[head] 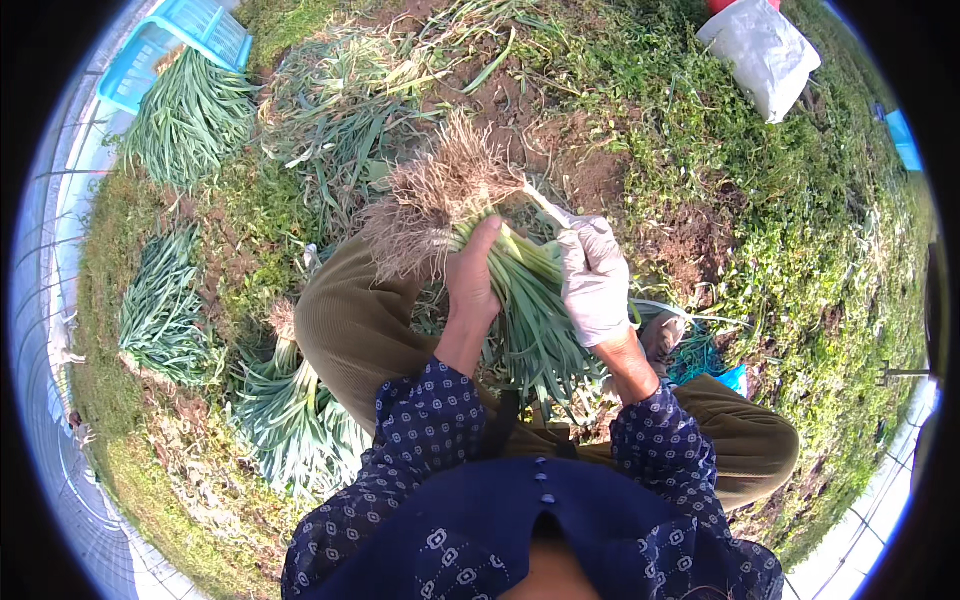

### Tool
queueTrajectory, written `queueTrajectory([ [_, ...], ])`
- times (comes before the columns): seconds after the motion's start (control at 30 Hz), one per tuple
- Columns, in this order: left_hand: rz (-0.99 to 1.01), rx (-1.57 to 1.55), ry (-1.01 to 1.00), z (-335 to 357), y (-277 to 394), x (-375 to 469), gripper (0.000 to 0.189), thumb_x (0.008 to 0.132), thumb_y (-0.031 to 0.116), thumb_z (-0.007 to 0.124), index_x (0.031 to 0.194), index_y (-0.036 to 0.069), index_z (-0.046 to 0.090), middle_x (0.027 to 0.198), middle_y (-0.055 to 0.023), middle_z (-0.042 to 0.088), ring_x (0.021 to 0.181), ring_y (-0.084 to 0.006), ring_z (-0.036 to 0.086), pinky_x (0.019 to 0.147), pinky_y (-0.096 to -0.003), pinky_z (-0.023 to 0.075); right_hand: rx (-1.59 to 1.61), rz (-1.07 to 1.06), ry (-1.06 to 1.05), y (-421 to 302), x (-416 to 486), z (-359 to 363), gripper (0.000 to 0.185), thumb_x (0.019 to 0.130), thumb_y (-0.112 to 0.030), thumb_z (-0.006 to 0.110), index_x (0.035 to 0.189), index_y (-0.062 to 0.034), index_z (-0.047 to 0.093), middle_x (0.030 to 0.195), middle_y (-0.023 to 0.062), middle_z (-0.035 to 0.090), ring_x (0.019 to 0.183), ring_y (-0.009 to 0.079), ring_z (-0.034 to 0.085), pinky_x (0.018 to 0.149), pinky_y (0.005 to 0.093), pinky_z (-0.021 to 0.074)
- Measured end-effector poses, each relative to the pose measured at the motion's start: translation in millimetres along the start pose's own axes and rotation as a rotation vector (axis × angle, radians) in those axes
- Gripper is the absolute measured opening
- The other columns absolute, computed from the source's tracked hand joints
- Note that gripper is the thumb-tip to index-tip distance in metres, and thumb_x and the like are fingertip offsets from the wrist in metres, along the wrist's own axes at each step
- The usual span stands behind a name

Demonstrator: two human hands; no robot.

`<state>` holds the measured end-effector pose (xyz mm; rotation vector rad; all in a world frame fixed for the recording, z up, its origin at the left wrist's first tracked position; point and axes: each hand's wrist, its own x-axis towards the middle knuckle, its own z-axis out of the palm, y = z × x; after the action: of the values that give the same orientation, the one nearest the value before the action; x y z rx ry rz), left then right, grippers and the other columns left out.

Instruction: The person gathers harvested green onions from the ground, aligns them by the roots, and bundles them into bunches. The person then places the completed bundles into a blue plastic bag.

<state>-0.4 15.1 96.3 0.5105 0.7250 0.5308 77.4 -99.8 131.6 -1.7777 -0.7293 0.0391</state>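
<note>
My bare left hand (474, 277) grips a thick bunch of green leafy plants, perhaps garlic or leeks (525, 300), just below their brown, stringy roots (450, 187). The roots point up and away from me, and the leaves hang down between my knees. My right hand (596, 274), in a pale thin glove, is closed around a single pale stem (546, 204) at the right side of the bunch. That stem's upper end touches or nearly touches the root mass. My right fingertips partly hide the stem and the leaves beside them.
Bundled plants (300, 420) lie left of my knee, with more piles (165, 307) farther left. A blue plastic basket (127, 71) lies tipped at the upper left beside another pile. Loose leaves (337, 112) cover soil ahead. A white sack (765, 56) stands upper right; blue netting (694, 356) is near my shoe.
</note>
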Motion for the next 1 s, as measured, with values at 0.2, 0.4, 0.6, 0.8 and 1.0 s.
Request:
queueTrajectory([
  [0.2,0.264,0.104,-0.067,-8.2,-10.5,-20.3,0.037,0.085,0.015,0.071,0.116,0.0,0.058,0.11,-0.0068,0.061,0.098,-0.0186,0.057,0.088,-0.0324,0.0449,-0.188,0.035,-0.018,-50.3,-26.9,27.8,0.03,0.089,-0.009,0.059,0.118,-0.0057,0.065,0.093,0.0131,0.059,0.081,0.0287,0.061,0.07,0.0334,0.0496],
  [0.4,0.1,-0.015,0.017,-10.9,-5.2,-44.4,0.035,0.082,0.01,0.073,0.113,-0.001,0.059,0.107,-0.0051,0.062,0.093,-0.016,0.059,0.08,-0.031,0.0483,-0.435,-0.17,-0.101,-71.4,-40.8,14.8,0.032,0.084,-0.013,0.06,0.115,-0.0053,0.063,0.097,0.0129,0.059,0.083,0.0319,0.06,0.071,0.0395,0.0507],
  [0.6,0.259,0.071,-0.193,-3.1,18.6,-74.2,0.022,0.082,0.007,0.073,0.101,-0.002,0.064,0.088,-0.0047,0.066,0.069,-0.0125,0.062,0.057,-0.0273,0.0485,-0.501,-0.317,-0.276,-100.0,-42.4,-1.3,0.029,0.085,-0.019,0.06,0.111,-0.0052,0.063,0.102,0.0145,0.057,0.092,0.0347,0.057,0.076,0.0439,0.0487],
  [0.8,0.05,-0.24,-0.38,17.1,77.7,-85.2,0.026,0.087,0.02,0.066,0.104,0.002,0.06,0.094,-0.0084,0.065,0.086,-0.0209,0.064,0.074,-0.0357,0.0537,-0.556,-0.481,-0.345,-126.9,-44.0,-11.4,0.075,0.082,-0.038,0.065,0.143,-0.0057,0.037,0.134,0.0206,0.043,0.12,0.038,0.043,0.104,0.0458,0.0348],
  [1.0,0.786,-0.327,-0.283,30.9,232.6,-74.1,0.032,0.085,0.019,0.064,0.105,-0.004,0.054,0.094,-0.0144,0.062,0.081,-0.0307,0.067,0.072,-0.0434,0.0586,-0.494,-0.07,-0.469,-64.5,-15.5,-41.5,0.077,0.08,-0.034,0.071,0.142,-0.004,0.037,0.119,0.0222,0.057,0.11,0.0377,0.055,0.096,0.0437,0.0431],
])
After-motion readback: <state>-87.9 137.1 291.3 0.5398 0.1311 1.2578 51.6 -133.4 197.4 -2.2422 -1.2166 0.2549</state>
